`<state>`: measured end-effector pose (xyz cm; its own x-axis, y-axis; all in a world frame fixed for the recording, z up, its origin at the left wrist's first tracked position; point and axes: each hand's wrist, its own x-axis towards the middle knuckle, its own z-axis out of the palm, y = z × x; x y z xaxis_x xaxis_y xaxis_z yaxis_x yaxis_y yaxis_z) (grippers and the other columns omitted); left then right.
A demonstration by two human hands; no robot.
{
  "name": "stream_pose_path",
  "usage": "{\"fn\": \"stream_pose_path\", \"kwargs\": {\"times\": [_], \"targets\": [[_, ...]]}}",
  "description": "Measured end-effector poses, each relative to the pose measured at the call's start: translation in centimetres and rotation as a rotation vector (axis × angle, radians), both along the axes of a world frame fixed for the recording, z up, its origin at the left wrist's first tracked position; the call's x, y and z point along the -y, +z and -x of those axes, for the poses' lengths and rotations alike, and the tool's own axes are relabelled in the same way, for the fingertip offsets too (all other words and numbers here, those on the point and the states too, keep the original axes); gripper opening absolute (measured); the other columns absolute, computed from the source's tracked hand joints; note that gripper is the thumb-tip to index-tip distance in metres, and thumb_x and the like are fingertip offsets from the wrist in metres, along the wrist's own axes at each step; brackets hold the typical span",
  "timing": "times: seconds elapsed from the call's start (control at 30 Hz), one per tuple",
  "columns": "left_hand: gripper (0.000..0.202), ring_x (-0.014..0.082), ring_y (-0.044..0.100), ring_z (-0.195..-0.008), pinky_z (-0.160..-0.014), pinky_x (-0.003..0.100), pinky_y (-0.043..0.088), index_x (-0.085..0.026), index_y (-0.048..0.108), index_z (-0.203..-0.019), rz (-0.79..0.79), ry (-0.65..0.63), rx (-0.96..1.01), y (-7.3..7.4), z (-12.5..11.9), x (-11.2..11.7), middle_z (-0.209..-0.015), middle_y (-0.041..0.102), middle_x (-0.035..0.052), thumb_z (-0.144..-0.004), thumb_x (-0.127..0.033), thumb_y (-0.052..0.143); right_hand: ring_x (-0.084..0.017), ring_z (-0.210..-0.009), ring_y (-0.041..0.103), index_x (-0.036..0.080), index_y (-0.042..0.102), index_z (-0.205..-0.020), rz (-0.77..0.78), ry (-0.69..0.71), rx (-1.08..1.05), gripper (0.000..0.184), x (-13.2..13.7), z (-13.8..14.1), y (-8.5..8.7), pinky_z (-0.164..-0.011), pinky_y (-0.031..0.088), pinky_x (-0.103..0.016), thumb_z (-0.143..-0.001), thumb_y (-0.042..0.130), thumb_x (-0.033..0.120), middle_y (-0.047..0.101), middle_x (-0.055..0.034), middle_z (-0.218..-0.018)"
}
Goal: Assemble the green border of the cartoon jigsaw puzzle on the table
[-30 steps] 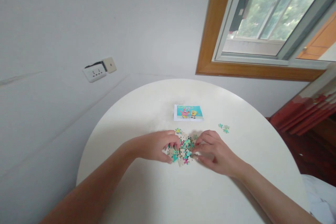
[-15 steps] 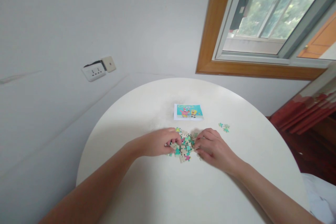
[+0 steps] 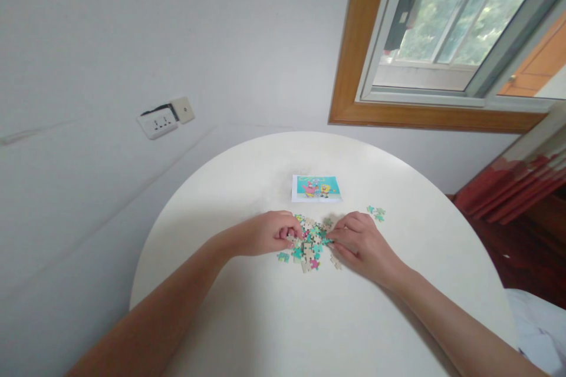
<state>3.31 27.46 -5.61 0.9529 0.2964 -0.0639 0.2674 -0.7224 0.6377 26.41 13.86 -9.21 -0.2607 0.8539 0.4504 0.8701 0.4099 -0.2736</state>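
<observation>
A loose pile of small jigsaw puzzle pieces (image 3: 309,247), teal, beige, pink and green, lies on the white table between my hands. At the pile's left edge, my left hand (image 3: 274,233) has its fingers curled in; what they hold, if anything, I cannot make out. My right hand (image 3: 360,245) reaches in from the right, thumb and fingers pinched on a teal puzzle piece (image 3: 328,241). Just behind the pile is a picture card (image 3: 317,188) with cartoon figures on a blue background. A few teal-green pieces (image 3: 377,212) lie apart, beyond my right hand.
The round white table (image 3: 283,318) stands close to a pale wall with a socket (image 3: 160,122). To the right are a wood-framed window (image 3: 342,94) and a red-and-cream curtain (image 3: 522,182). Some white cloth (image 3: 537,324) shows at the lower right.
My left hand has shifted slightly up, uncovering a teal piece at the pile's lower left. My right fingers have moved slightly up, and a beige piece below them shows more.
</observation>
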Motion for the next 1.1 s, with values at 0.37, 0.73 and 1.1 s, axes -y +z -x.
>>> {"fn": "stream_pose_path", "kwargs": {"times": [0.37,0.73,1.1], "targets": [[0.026,0.0137,0.054,-0.080,-0.072,0.023,0.043,-0.021,0.060,-0.101,-0.055,-0.071,0.032,-1.2,-0.2,-0.1,-0.096,0.053,0.0017,-0.077,-0.028,0.065,-0.021,-0.093,0.048,0.025,0.065,-0.104,0.071,0.163,0.098,0.020,1.1,4.1,0.0,-0.083,0.036,-0.038,-0.090,0.053,0.033,0.061,-0.0056,-0.095],[0.021,0.0125,0.054,-0.077,-0.068,0.022,0.043,-0.019,0.060,-0.100,-0.089,-0.011,0.038,-1.3,-0.5,0.2,-0.096,0.054,0.0025,-0.081,-0.028,0.059,-0.020,-0.089,0.053,0.025,0.070,-0.091,0.020,0.113,-0.174,0.016,0.2,3.2,-0.6,-0.081,0.041,-0.038,-0.088,0.054,0.023,0.064,-0.0050,-0.091],[0.024,0.0117,0.055,-0.074,-0.068,0.022,0.043,-0.021,0.060,-0.102,-0.034,-0.007,0.021,-1.5,-0.4,-0.1,-0.098,0.054,0.0025,-0.081,-0.031,0.059,-0.022,-0.085,0.056,0.022,0.071,-0.081,-0.083,-0.407,-0.235,0.022,-1.9,-7.3,-1.2,-0.081,0.041,-0.039,-0.086,0.056,0.036,0.065,-0.0065,-0.086]]}}
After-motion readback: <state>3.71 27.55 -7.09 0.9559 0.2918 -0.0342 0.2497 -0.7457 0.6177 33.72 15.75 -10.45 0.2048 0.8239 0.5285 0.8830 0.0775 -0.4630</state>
